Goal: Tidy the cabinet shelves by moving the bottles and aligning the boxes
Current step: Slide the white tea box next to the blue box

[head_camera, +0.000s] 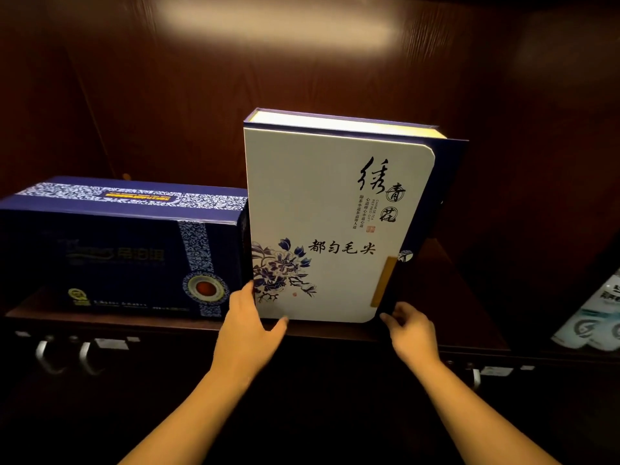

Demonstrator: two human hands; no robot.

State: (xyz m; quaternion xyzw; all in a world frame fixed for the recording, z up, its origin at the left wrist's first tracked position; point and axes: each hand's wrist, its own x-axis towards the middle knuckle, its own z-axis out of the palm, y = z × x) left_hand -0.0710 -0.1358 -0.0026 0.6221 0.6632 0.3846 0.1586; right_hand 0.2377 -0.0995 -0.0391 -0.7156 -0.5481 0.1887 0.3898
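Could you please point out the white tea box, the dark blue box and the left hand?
white tea box [322, 209]: head view, front face.
dark blue box [127, 260]: head view, front face.
left hand [248, 327]: head view, back of hand.

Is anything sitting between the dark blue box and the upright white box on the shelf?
Only the left hand, at their lower front corners; higher up the dark blue box and white box appear to abut in the head view.

left hand [248, 327] thumb extended, right hand [411, 330] loosely open
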